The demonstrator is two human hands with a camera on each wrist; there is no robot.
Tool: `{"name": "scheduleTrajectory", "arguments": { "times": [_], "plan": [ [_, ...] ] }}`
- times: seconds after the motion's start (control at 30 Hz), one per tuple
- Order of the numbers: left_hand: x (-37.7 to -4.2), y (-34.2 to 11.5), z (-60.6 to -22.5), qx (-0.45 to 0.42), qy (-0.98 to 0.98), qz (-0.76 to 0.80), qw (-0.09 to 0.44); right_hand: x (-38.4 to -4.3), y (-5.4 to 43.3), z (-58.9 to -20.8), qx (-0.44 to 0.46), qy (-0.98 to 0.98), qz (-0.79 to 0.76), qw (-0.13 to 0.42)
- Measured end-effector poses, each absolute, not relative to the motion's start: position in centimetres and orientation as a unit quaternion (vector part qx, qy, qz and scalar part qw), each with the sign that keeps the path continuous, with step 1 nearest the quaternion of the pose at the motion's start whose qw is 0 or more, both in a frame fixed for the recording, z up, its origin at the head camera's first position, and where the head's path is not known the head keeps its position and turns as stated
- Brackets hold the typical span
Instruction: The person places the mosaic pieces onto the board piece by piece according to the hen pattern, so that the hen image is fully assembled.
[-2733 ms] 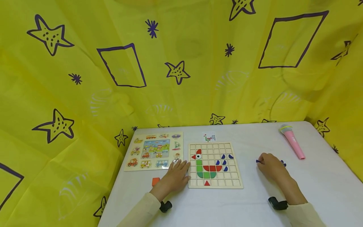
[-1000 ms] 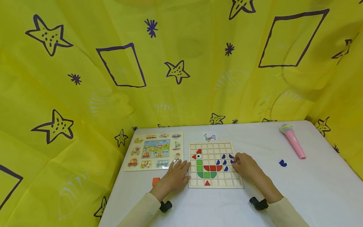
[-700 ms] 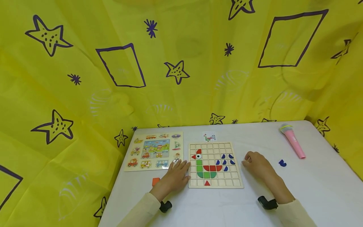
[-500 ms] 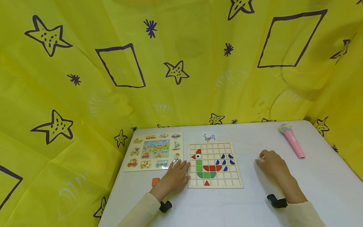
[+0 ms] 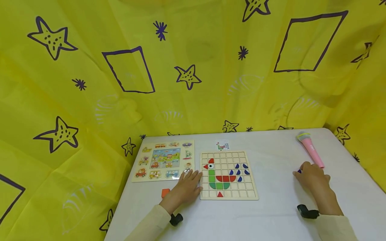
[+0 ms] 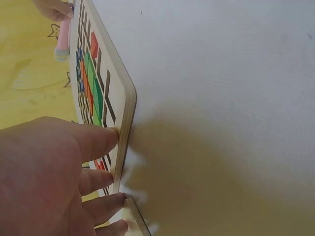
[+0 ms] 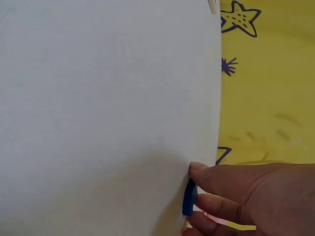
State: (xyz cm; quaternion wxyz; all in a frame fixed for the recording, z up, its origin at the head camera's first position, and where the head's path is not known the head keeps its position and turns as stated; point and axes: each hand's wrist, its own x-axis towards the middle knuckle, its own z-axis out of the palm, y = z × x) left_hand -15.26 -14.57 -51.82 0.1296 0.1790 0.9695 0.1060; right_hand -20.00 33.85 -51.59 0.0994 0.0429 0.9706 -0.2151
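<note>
A wooden grid board (image 5: 242, 193) lies flat, with a bird made of red, green and blue pieces and a white eye piece in its cells. My left hand (image 5: 187, 187) rests along its left edge, fingers spread; in the left wrist view the thumb (image 6: 101, 141) touches the board's rim. At the right side of the table, my right hand (image 5: 312, 177) pinches a small blue half-round piece (image 7: 189, 199) between thumb and fingers, low over the cloth. The fingers hide part of it. Whether a second blue piece is under the hand, I cannot tell.
A vehicle picture puzzle (image 5: 147, 178) lies left of the board. An orange-red block (image 5: 165, 192) sits by my left forearm. Behind the board is a small bird pattern card (image 5: 222, 145). A pink toy microphone (image 5: 313, 152) lies just beyond my right hand. Yellow cloth (image 5: 193, 107) hangs behind the table.
My right hand set a blue half-round at the board's right side, then moved right to the blue pieces left on the cloth and took hold there. The left hand stayed still.
</note>
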Motion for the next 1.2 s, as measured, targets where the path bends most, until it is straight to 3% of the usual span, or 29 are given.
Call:
{"name": "scheduleTrajectory", "arguments": {
  "times": [0.33,0.63,0.87,1.2],
  "plan": [
    [-15.2,-14.6,-51.8,0.18,0.969,0.108,0.129,-20.4,33.1,-53.3,0.002,0.974,-0.222,0.032],
    [-15.3,-14.6,-51.8,0.182,0.969,0.109,0.127,-20.4,30.5,-53.0,-0.026,0.968,-0.247,0.032],
    [-15.5,-14.8,-52.1,0.191,0.969,0.108,0.117,-20.2,29.7,-52.1,-0.024,0.965,-0.252,0.067],
    [-15.3,-14.8,-52.0,0.184,0.969,0.109,0.127,-19.8,28.3,-52.4,-0.048,0.966,-0.25,0.055]
  ]
}}
